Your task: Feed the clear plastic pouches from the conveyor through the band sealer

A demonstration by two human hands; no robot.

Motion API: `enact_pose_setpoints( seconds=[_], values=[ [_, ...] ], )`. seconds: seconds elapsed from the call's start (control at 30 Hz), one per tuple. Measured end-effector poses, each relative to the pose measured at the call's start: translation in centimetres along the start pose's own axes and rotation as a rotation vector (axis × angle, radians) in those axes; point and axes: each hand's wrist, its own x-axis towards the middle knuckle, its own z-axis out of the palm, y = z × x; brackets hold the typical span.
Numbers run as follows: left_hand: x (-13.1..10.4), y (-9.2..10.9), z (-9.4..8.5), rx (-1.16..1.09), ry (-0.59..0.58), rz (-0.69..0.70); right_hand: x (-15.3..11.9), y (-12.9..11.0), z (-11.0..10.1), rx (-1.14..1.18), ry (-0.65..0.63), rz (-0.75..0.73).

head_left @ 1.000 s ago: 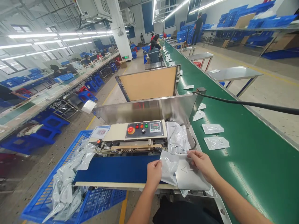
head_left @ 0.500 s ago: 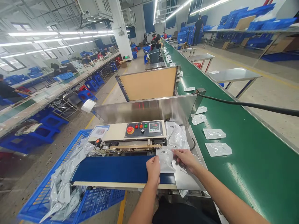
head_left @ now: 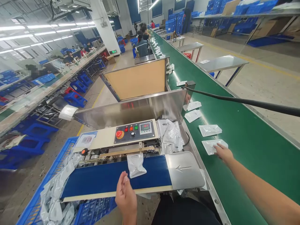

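Observation:
My right hand [head_left: 223, 153] reaches over the green conveyor belt [head_left: 257, 175], fingers stretched out onto a white plastic pouch [head_left: 208, 147]. Another pouch [head_left: 210, 130] lies just beyond it. Near the front edge of the band sealer's blue belt [head_left: 98, 176], my left hand [head_left: 126, 195] is raised with its fingers stretched and nothing in it. Just beyond those fingers, a white pouch [head_left: 136, 165] hangs from the sealer's brass-coloured band [head_left: 122, 153] onto the blue belt. The metal plate [head_left: 185, 168] with an arrow sits at the belt's right end.
A blue crate [head_left: 96, 209] with many pouches [head_left: 55, 190] stands at the sealer's left end. More pouches [head_left: 172, 136] are heaped beside the control panel [head_left: 134, 132]. A black cable [head_left: 234, 99] crosses above the conveyor. People sit along benches further back.
Both hands have let go of the pouch, which has moved left along the sealer. My right hand has gone right to a pouch on the conveyor. The camera view has turned right.

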Motion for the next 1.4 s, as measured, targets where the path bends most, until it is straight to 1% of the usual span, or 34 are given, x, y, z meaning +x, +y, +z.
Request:
enact_pose_setpoints(
  seconds=[0.07,0.1,0.17,0.23,0.27,0.33,0.4,0.43,0.5,0.57,0.63,0.67,0.77,0.83,0.87,0.93,1.0,1.03,1.07,1.13,1.2,1.23,1.3,1.33,1.37,1.4],
  values=[
    [-0.4,-0.1,-1.1,0.061,0.025,-0.054,0.8,-0.1,0.0,0.003,-0.037,0.077],
    [-0.6,-0.2,-1.3,0.08,0.031,-0.071,1.0,-0.4,0.2,-0.004,-0.04,0.094],
    [-0.9,-0.5,-1.2,0.077,0.026,-0.056,0.5,-1.3,0.7,-0.034,-0.014,0.061],
    [-1.4,-0.7,-0.3,0.043,-0.03,-0.01,-1.0,-2.7,1.1,-0.056,0.019,-0.032],
    [-1.8,-0.7,0.5,0.027,-0.08,0.008,-2.2,-3.4,1.3,-0.053,0.033,-0.099],
    [-2.7,-0.2,2.6,0.019,-0.206,0.048,-5.8,-5.0,1.6,0.004,0.053,-0.277],
    [-4.0,1.1,5.3,0.038,-0.354,0.14,-10.5,-6.3,1.7,0.113,0.051,-0.457],
    [-4.6,2.0,6.8,0.049,-0.432,0.209,-13.0,-6.9,1.7,0.174,0.023,-0.53],
    [-6.0,3.7,9.5,0.044,-0.607,0.308,-17.8,-7.8,1.7,0.264,-0.11,-0.612],
    [-7.1,5.0,11.7,0.032,-0.758,0.336,-21.5,-8.3,1.8,0.308,-0.287,-0.656],
    [-7.7,5.5,12.9,0.023,-0.835,0.315,-23.5,-8.4,1.8,0.359,-0.417,-0.652],
    [-7.9,5.4,13.1,0.014,-0.848,0.293,-24.0,-8.4,1.8,0.397,-0.45,-0.613],
    [-7.6,4.3,13.0,-0.027,-0.871,0.225,-23.8,-8.1,1.7,0.457,-0.525,-0.439],
    [-7.3,3.3,12.8,-0.028,-0.896,0.199,-23.0,-7.7,1.6,0.41,-0.583,-0.404],
    [-7.1,2.8,12.8,-0.016,-0.899,0.18,-22.6,-7.6,1.7,0.381,-0.584,-0.403],
    [-6.7,2.0,13.1,0.012,-0.874,0.098,-21.8,-7.5,2.3,0.347,-0.51,-0.37],
    [-6.1,1.2,13.6,0.02,-0.815,-0.025,-21.2,-7.8,3.5,0.346,-0.421,-0.279],
    [-5.6,0.9,13.8,0.011,-0.782,-0.082,-21.1,-8.1,4.4,0.348,-0.428,-0.226],
    [-5.0,0.6,13.8,-0.002,-0.746,-0.127,-21.2,-8.5,5.3,0.349,-0.467,-0.179],
    [-3.5,0.3,13.5,-0.028,-0.672,-0.176,-21.8,-9.5,7.2,0.347,-0.594,-0.113],
    [-1.7,0.2,12.5,-0.038,-0.619,-0.189,-22.7,-10.4,8.6,0.327,-0.707,-0.091],
    [-0.8,0.2,11.9,-0.039,-0.606,-0.186,-23.0,-10.7,8.9,0.315,-0.747,-0.096],
    [0.7,0.3,10.3,-0.044,-0.593,-0.167,-22.9,-10.6,8.6,0.286,-0.789,-0.118],
    [1.3,0.3,9.4,-0.046,-0.572,-0.158,-22.1,-10.2,8.0,0.276,-0.78,-0.134],
    [1.7,0.3,8.5,-0.048,-0.534,-0.153,-20.9,-9.6,7.2,0.275,-0.739,-0.152],
    [2.0,0.2,7.4,-0.05,-0.478,-0.15,-19.2,-8.8,6.2,0.281,-0.668,-0.17]
  ],
)
